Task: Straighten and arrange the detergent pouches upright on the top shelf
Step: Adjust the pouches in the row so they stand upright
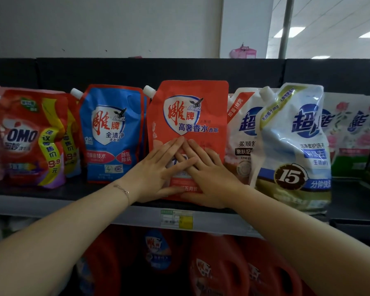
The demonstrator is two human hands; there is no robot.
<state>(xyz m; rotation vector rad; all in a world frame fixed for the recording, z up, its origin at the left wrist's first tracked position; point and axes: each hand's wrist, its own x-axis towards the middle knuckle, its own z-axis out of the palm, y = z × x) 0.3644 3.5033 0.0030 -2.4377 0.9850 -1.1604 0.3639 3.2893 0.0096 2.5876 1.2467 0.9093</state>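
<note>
The step in hand seems to be setting the red pouch straight, in the middle of the top shelf. The left hand and the right hand both lie flat on its lower front, fingers straight and partly crossing, gripping nothing. The pouch stands upright, just right of the blue pouch. Next probably comes the white pouch on the right, which sits nearer the shelf edge and tilts a little.

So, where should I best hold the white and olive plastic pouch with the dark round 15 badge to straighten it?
Probably by its two side edges near mid-height, coming from the front. The white and olive plastic pouch with the 15 badge stands ahead of its neighbours, so both sides look free.
</note>
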